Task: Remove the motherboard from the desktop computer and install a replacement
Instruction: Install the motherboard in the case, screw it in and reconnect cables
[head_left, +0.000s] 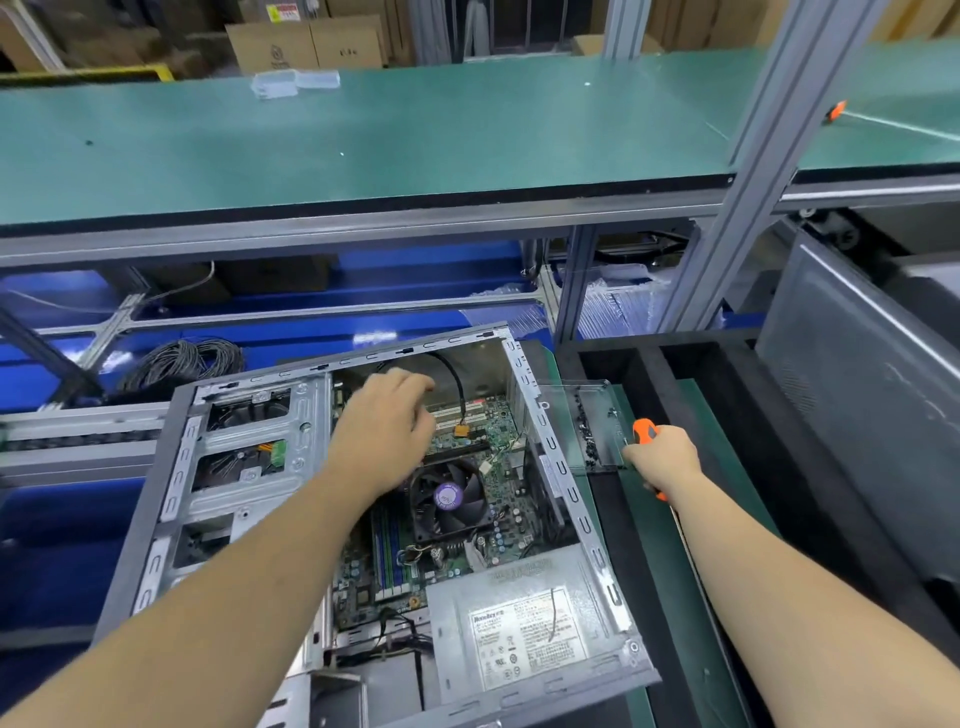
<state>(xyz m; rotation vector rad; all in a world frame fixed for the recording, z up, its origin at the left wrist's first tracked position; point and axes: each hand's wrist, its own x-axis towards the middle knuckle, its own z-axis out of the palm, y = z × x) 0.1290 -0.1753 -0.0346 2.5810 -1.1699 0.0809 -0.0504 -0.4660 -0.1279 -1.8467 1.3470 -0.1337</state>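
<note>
Motherboard (467, 519): green, fan-topped | hands: left (387, 431) loosely curled above it | right (662, 460) grips screwdriver (645, 432)

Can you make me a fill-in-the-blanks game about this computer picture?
1. The right hand holds a screwdriver with an ____ handle.
2. The round fan has a ____ sticker in its middle.
3. The left hand reaches ____ the open computer case.

Missing words: orange; purple; into
</note>
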